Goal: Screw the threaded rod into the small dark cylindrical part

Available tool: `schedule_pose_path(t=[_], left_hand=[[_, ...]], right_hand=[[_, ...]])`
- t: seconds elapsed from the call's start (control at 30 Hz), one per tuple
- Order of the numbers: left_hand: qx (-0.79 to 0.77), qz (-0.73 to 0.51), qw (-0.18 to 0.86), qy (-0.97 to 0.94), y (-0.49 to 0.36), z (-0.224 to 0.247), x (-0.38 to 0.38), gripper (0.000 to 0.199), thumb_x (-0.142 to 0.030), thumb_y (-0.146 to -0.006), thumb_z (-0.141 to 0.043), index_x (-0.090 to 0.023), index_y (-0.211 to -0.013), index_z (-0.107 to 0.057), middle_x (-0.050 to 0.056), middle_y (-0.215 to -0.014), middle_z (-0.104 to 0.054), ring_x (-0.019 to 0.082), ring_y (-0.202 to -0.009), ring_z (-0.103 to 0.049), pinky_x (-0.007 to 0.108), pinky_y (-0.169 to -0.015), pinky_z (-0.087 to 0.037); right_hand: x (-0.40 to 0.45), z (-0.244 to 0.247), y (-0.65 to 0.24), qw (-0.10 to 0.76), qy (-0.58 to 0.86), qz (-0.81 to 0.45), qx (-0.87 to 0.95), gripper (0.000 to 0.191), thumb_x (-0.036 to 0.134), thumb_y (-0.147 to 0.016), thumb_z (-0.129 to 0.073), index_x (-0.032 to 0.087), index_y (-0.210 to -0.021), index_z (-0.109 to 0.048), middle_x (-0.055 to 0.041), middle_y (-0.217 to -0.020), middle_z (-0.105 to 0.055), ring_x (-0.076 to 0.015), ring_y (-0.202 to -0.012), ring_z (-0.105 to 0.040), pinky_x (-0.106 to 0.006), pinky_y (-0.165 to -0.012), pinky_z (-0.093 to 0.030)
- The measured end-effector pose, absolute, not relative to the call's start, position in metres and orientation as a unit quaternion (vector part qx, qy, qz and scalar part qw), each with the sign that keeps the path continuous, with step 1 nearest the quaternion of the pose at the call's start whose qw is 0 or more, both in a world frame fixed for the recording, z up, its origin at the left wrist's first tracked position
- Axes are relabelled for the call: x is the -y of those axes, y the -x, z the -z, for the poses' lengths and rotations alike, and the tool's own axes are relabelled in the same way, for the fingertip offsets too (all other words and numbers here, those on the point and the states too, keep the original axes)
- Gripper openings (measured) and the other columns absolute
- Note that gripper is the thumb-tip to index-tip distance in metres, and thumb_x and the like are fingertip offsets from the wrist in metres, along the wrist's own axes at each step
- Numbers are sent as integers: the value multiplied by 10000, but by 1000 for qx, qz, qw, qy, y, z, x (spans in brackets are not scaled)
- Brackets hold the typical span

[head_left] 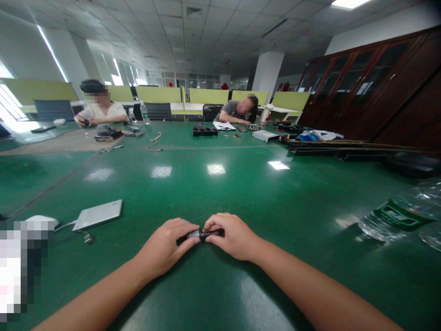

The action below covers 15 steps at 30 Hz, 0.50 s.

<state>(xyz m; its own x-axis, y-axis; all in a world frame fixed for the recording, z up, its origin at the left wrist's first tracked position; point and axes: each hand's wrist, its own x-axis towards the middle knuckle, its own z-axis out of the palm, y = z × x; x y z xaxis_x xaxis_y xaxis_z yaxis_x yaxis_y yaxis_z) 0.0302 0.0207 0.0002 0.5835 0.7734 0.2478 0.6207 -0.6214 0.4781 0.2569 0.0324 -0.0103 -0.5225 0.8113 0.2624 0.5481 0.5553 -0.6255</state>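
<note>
Low over the green table point(193, 188), near the middle of the view, a small black and silver cylindrical tool point(202, 235) lies sideways between both hands. My left hand point(174, 241) is closed round its silver end, thumb and fingers pressed on it. On the other side, my right hand point(230, 234) pinches the dark ribbed end. The fingertips of the two hands are a short gap apart. What exactly the tool is, I cannot make out.
At the left lies a silver power bank point(98, 215) with a cable. Clear water bottles point(396, 218) stand at the right. A black tray point(205, 131), papers and long dark bars point(327, 148) are farther back. Two people sit across the table.
</note>
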Motion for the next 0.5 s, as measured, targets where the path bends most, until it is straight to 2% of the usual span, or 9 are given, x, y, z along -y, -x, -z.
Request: schedule_pose_path(t=[0.07,0.23,0.5], left_hand=[[-388,-220,177,-877,-31,-1,-20,248,-324,-968,-540,-228,-1142,-689,66,-1032,-686,206,-933,-644,330,-859,-515],[-388,-204,174,-882,-32,-3,-19,292,-341,-895,-651,-226,-1162,-671,62,-1025,-666,218,-945,-626,332,-860,-512],[-397,-188,165,-883,-34,-4,-19,236,-323,-908,-635,-232,-1120,-684,46,-976,-651,213,-916,-617,327,-839,-499]], right_hand=[[-33,12,-258,264,397,-223,850,218,195,-774,-758,237,-973,-680,-5,-915,-720,-178,-896,-636,-320,-846,-445],[-33,12,-258,259,385,-194,865,198,223,-807,-735,237,-1004,-733,-32,-913,-724,-185,-893,-609,-322,-836,-447],[-33,10,-255,255,352,-177,883,164,236,-844,-686,210,-994,-745,-40,-883,-740,-196,-874,-590,-327,-821,-450]])
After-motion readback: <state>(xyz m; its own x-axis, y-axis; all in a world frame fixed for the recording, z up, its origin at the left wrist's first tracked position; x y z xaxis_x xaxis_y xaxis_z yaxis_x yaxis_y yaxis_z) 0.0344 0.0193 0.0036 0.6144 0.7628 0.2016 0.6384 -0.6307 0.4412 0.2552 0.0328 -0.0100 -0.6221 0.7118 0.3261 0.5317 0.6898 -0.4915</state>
